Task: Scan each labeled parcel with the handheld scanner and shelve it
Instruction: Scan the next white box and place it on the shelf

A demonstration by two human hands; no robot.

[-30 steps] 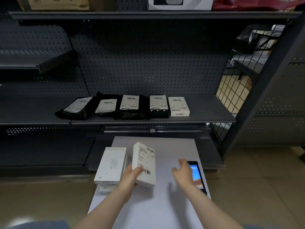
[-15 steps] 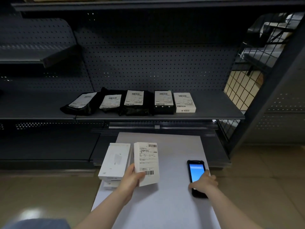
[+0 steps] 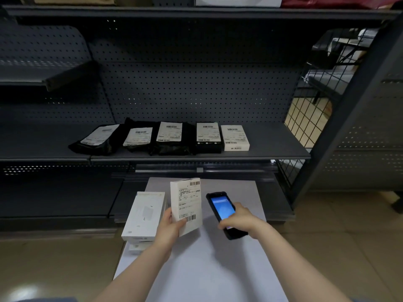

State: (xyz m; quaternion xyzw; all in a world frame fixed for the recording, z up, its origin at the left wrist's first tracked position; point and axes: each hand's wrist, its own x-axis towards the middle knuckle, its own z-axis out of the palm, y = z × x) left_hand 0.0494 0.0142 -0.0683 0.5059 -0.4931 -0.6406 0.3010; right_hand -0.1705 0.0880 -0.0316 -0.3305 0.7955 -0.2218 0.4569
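The scene is dim, the dark shelving [image 3: 196, 153] swallowing detail in the upper half of the frame. The white surface [image 3: 202, 264] at lower centre is the brightest area. A glare patch sits on the floor [image 3: 24, 290] at lower left. The scanner [image 3: 222, 211] screen glows blue. Shelf lines bow toward the edges from wide-angle distortion. The parcel [image 3: 186, 203] label text is soft, unreadable.
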